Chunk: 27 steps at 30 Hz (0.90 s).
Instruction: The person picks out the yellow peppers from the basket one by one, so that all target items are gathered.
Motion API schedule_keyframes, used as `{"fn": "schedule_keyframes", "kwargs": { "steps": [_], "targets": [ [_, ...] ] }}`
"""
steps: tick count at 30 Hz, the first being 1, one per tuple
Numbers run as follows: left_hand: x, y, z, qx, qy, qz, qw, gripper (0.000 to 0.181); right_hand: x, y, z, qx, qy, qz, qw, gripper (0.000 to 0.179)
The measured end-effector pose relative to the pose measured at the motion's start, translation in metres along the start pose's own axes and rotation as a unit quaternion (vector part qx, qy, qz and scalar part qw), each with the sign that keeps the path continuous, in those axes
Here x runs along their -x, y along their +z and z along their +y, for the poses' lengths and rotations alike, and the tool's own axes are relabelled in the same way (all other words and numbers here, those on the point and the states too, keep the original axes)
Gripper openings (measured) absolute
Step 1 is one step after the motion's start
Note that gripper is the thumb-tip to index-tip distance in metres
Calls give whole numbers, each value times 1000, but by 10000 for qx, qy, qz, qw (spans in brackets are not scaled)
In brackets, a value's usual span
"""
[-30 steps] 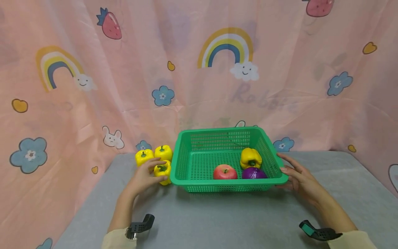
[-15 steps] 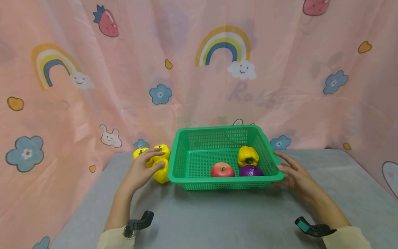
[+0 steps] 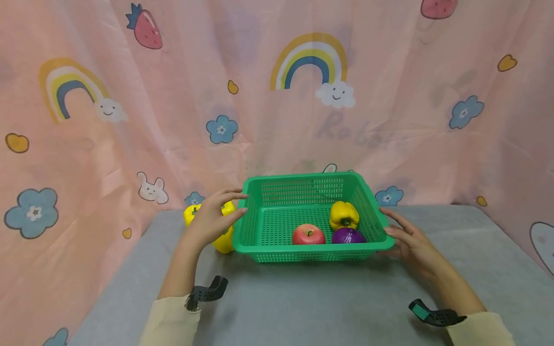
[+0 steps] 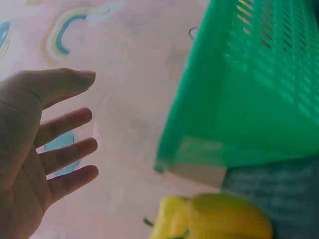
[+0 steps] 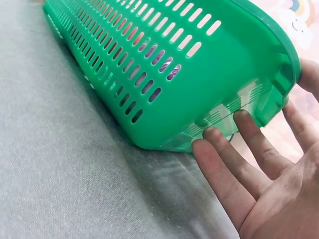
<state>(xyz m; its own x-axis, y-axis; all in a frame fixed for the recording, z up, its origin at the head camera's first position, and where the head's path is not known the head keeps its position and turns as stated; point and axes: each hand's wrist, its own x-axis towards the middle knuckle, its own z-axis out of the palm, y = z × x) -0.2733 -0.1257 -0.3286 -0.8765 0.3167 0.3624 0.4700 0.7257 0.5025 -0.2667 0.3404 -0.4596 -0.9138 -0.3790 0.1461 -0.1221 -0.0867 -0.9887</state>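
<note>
A green slotted plastic basket [image 3: 298, 249] stands on the grey table. Inside lie a red apple [image 3: 308, 234], a yellow bell pepper [image 3: 345, 215] and a shiny purple round item [image 3: 348, 236]. My left hand [image 3: 213, 217] hovers over several yellow bell peppers [image 3: 223, 243] left of the basket, partly hiding them. Its fingers are spread and hold nothing, with the fingertips overlapping the basket's left rim in the head view; a gap shows in the left wrist view. At the opposite end, the extended fingers of my right hand [image 5: 269, 174] rest against the basket's side.
Behind the table hangs a pink curtain [image 3: 182, 120] printed with rainbows and flowers. The grey tabletop [image 3: 311, 298] extends in front of the basket and to its right [image 3: 450, 230].
My left hand has moved up and right, from the yellow bell peppers to the basket's left rim. My right hand stays at the basket's right side. The head view has shifted slightly.
</note>
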Motion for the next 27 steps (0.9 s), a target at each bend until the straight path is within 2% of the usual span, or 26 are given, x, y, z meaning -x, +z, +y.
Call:
{"fn": "schedule_keyframes", "kwargs": {
  "steps": [4,7,12,16,27],
  "targets": [
    [-12,0,13,-258,327,-260,9988,34,0,0,2,62,-39,-87,9999,57],
    [-20,2,22,-293,429,-505,9974,34,-1,1,2,25,-67,-102,9999,57],
    [-32,13,39,-271,531,-1035,9928,35,-1,0,2,31,-111,13,9999,56],
    [-42,24,51,-398,619,-1308,9887,35,-1,1,0,112,-85,99,9999,56],
    [-78,53,71,-815,574,-2030,9741,38,2,-2,-11,321,622,230,9973,62]
  ]
}}
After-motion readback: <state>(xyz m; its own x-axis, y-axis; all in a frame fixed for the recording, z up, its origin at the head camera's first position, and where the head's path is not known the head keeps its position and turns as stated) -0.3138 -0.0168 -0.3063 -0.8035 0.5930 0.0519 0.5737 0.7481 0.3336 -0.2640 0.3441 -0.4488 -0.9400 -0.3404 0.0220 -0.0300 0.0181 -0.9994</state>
